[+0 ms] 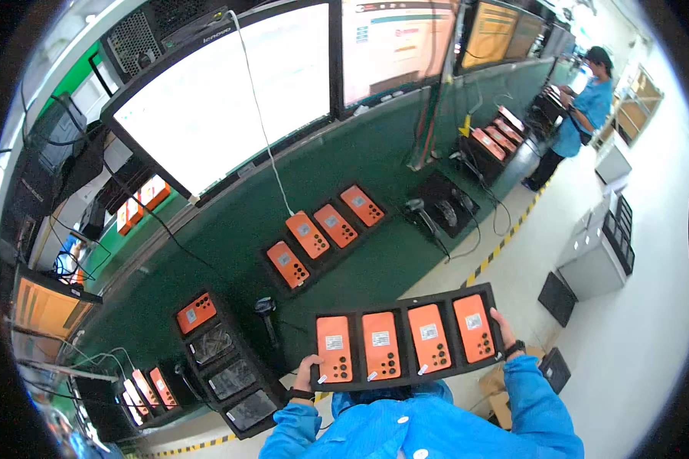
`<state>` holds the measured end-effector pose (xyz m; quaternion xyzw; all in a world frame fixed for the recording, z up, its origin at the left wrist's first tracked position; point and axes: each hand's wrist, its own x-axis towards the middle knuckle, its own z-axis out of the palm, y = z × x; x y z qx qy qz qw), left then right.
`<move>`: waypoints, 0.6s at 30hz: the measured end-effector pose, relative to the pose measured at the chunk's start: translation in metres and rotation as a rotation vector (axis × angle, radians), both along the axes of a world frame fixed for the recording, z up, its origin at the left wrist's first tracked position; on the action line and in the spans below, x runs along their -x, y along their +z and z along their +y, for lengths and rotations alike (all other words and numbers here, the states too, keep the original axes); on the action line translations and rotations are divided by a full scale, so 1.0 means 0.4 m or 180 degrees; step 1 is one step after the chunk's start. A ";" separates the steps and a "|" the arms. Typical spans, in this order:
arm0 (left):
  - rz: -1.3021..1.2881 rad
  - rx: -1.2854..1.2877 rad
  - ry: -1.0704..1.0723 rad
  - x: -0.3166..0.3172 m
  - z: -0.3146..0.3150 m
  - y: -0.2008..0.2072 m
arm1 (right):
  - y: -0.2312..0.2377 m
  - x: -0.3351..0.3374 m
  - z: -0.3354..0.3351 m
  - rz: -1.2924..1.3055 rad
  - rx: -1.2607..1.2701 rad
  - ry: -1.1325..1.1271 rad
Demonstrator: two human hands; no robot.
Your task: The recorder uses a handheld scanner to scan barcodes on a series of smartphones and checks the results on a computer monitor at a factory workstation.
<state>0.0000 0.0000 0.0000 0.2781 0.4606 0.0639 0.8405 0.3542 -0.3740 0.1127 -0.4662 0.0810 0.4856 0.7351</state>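
Observation:
Between my two hands I hold a black foam tray (357, 314) in front of my body, a little tilted. Several orange smartphones (380, 353) lie in its slots, backs up, each with a white label and dark camera rings. My left hand (305, 374) is closed on the tray's left end, thumb on top. My right hand (504, 327) grips its right end, the other fingers hidden underneath. On the green bench beyond, a second black tray (302, 284) carries more orange phones, one of them, a phone (308, 234), with a white cable at its top.
A black tray (230, 348) at left holds one orange phone and dark pieces. Barcode scanners (266, 312) (423, 216) rest on the green bench (230, 260). Large monitors (230, 99) line its back. A person in blue (589, 103) stands far right. Grey boxes (599, 256) stand on the floor.

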 end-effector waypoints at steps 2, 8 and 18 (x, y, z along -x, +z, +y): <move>-0.0367 0.0188 0.0425 -0.024 -0.016 0.054 | -0.039 -0.129 0.095 -0.0030 0.0755 0.0125; 0.0401 0.0193 0.1519 -0.100 0.025 0.017 | -0.164 -0.373 0.404 0.0109 0.0306 0.1121; 0.0893 -0.0882 0.1614 -0.194 0.111 0.039 | -0.236 -0.554 0.669 -0.1633 0.1249 0.1630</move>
